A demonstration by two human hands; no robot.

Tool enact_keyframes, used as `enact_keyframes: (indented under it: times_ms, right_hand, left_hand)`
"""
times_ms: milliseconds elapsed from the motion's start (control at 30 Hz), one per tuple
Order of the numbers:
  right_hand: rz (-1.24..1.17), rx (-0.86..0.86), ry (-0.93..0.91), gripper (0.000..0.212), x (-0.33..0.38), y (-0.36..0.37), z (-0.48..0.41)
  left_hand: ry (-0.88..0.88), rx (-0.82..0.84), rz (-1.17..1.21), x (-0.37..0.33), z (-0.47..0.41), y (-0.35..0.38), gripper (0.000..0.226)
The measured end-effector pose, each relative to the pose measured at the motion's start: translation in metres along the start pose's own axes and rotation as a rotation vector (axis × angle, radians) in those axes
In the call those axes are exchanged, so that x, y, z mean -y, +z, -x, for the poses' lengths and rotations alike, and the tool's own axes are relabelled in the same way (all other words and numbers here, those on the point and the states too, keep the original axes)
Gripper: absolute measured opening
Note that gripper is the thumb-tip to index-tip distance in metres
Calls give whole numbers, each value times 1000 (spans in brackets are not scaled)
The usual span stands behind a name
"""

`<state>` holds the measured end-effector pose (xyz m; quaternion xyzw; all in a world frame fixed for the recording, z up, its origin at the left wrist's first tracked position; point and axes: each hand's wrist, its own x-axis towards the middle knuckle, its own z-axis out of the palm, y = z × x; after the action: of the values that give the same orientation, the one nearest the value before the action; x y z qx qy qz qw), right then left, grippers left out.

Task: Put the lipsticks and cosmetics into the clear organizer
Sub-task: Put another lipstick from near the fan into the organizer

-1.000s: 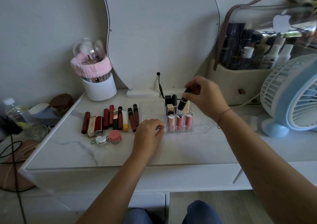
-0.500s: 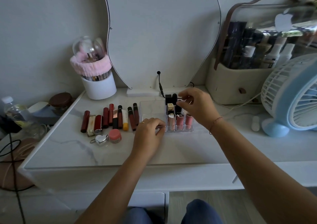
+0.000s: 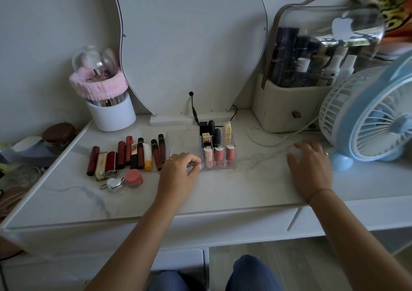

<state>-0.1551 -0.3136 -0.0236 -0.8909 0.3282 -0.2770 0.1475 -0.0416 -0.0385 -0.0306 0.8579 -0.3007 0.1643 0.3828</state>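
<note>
The clear organizer [image 3: 182, 139] stands mid-table with several lipsticks upright in its right-hand slots: three pink tubes [image 3: 219, 154] in front, black and gold ones [image 3: 211, 132] behind. My left hand [image 3: 179, 172] pinches the organizer's front edge. My right hand [image 3: 311, 168] hovers open and empty over the table, well to the right of the organizer. A row of red and dark lipsticks [image 3: 133, 154] lies left of the organizer. A pink jar [image 3: 133, 178] and a silver heart case [image 3: 115, 184] sit in front of that row.
A white brush cup with a pink band [image 3: 110, 110] stands at the back left, a mirror [image 3: 189, 45] behind the organizer. A cosmetics bag [image 3: 296, 103] and a blue fan [image 3: 367, 116] fill the back right. A white cord [image 3: 267, 144] crosses the table.
My right hand set the black lipstick into the organizer's back slot, let go, and moved right and toward me. The left hand stayed on the organizer.
</note>
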Motion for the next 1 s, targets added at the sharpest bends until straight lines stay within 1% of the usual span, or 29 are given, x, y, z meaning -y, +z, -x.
enact_keyframes:
  times_ms: [133,333,467,633,733,800,867,933,1000]
  right_hand:
    - [-79,46,44,38,-2,4,-2]
    - [-121,34,27,29,-2,5,-6]
    - [-165,86,-53,27,3,2,1]
    - [-344,257,-198,27,19,-3,11]
    - [-322,310,-188,31,23,-3,4]
    - [-312,328,-154,36,28,1,-1]
    - [-269,353,-165,42,38,9,-2]
    - [-207,358,-226,38,47,19,0]
    - [-198,335,-259,30,54,26,3]
  left_hand:
    - [-6,0,1,0,0,0,7]
    - [-6,-10,10,1,0,1,8]
    - [3,-5,2,1,0,1,8]
    - [2,-8,-4,1,0,1,8]
    - [3,-4,-8,0,0,0,8]
    - [2,-4,-11,0,0,0,8]
    - [2,-6,-14,0,0,0,8]
    - [2,-7,-13,0,0,0,8]
    - [1,-8,-7,0,1,0,8]
